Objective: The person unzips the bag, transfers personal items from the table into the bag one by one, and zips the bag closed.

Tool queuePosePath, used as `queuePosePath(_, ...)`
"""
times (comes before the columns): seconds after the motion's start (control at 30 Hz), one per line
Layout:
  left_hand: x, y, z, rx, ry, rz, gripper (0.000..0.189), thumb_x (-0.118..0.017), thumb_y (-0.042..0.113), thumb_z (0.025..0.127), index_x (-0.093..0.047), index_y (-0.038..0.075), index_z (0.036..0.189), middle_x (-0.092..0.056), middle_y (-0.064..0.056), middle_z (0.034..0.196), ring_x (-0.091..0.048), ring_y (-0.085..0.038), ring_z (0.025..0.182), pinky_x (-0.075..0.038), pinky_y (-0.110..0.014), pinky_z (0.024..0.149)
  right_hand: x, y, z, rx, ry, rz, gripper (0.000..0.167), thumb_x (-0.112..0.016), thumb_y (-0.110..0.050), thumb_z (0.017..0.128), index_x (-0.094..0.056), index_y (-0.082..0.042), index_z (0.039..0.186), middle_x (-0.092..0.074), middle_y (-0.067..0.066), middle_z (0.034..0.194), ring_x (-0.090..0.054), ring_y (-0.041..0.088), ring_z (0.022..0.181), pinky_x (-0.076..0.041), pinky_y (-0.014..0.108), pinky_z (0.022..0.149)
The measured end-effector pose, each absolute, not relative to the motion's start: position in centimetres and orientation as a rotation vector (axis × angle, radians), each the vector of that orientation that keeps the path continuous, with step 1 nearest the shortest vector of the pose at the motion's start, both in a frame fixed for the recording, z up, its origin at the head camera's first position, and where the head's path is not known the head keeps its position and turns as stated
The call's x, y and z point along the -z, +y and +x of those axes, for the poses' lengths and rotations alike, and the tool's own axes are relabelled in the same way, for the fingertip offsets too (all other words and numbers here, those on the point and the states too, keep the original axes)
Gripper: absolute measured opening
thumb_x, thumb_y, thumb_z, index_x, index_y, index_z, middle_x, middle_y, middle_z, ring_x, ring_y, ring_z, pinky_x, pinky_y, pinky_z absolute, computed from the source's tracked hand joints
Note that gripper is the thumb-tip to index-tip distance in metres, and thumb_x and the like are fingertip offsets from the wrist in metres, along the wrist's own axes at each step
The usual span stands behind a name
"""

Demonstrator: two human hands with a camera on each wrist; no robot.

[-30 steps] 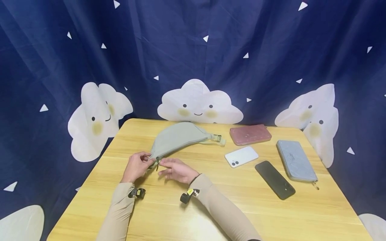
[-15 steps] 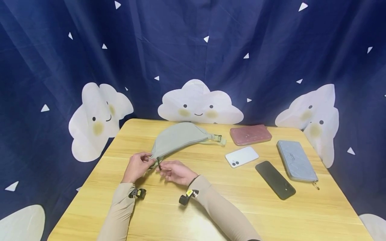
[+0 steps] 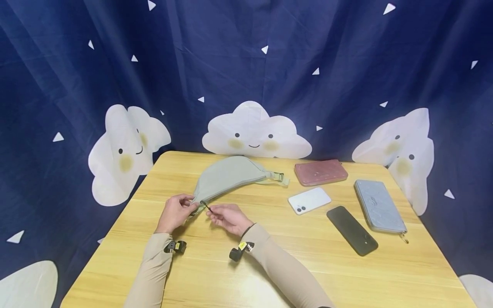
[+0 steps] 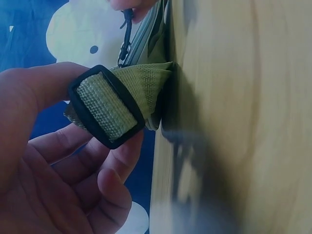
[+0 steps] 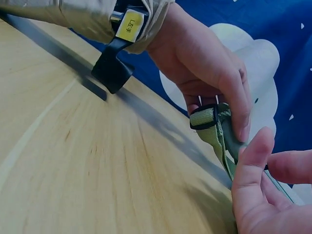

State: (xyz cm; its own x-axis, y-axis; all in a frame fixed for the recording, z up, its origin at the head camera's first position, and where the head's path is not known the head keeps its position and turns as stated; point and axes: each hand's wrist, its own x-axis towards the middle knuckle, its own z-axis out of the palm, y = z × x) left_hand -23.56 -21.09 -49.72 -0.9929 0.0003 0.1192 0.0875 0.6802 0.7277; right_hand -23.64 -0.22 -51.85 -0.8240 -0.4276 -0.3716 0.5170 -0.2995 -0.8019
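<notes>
A pale green waist bag (image 3: 229, 174) lies on the wooden table, its curved zipper edge toward me. My left hand (image 3: 174, 214) pinches the bag's left end by the strap. In the left wrist view, a black strap slider (image 4: 109, 107) with green webbing sits against that hand's fingers. The right hand (image 3: 231, 219) pinches the dark zipper pull cord (image 4: 127, 27) between thumb and fingertip, just right of the left hand. The zipper slider stands at the bag's left end. Part of the strap is hidden behind the left fingers.
Right of the bag lie a dark red wallet (image 3: 321, 172), a white phone (image 3: 309, 200), a black phone (image 3: 352, 230) and a grey-blue wallet (image 3: 379, 206). A blue curtain (image 3: 254, 64) with cloud prints hangs behind the table (image 3: 215, 278).
My right hand has closed its fingertips on the zipper pull cord and drawn it slightly right, so the cord now slants. The left hand and the bag have stayed in place.
</notes>
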Motion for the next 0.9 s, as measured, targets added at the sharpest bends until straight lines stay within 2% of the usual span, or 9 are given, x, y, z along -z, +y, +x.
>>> queuePosePath(0.5,49.7,-21.0,-23.5,1.265,-2.764,-0.066,0.035,-0.077,0.018,0.091,-0.073,-0.003,0.119,-0.076,-0.016,0.091,-0.067,-0.011,0.069,-0.053,-0.024,0.058,52.1,0.5,-24.2,2.242,1.240,0.152,0.031,-0.057,0.001,0.100,-0.058,0.014,0.128,-0.072,0.006,0.091,-0.064,0.007,0.078,-0.056,0.015,0.072)
queuePosePath(0.77,49.8,-21.0,-23.6,1.229,-2.761,-0.080,0.033,-0.077,0.019,0.090,-0.075,-0.003,0.115,-0.077,-0.016,0.090,-0.069,-0.013,0.073,-0.054,-0.024,0.062,51.8,1.0,-24.5,2.284,1.169,0.181,0.021,-0.055,0.001,0.101,-0.063,0.011,0.118,-0.072,0.007,0.091,-0.065,0.007,0.077,-0.056,0.014,0.072)
queuePosePath(0.9,49.9,-21.1,-23.6,1.224,-2.768,-0.073,0.032,-0.078,0.019,0.089,-0.075,-0.002,0.113,-0.077,-0.014,0.089,-0.069,-0.013,0.074,-0.054,-0.023,0.064,51.7,1.0,-24.6,2.293,1.154,0.188,0.023,-0.053,0.002,0.102,-0.060,0.013,0.121,-0.072,0.007,0.090,-0.065,0.006,0.077,-0.055,0.014,0.073)
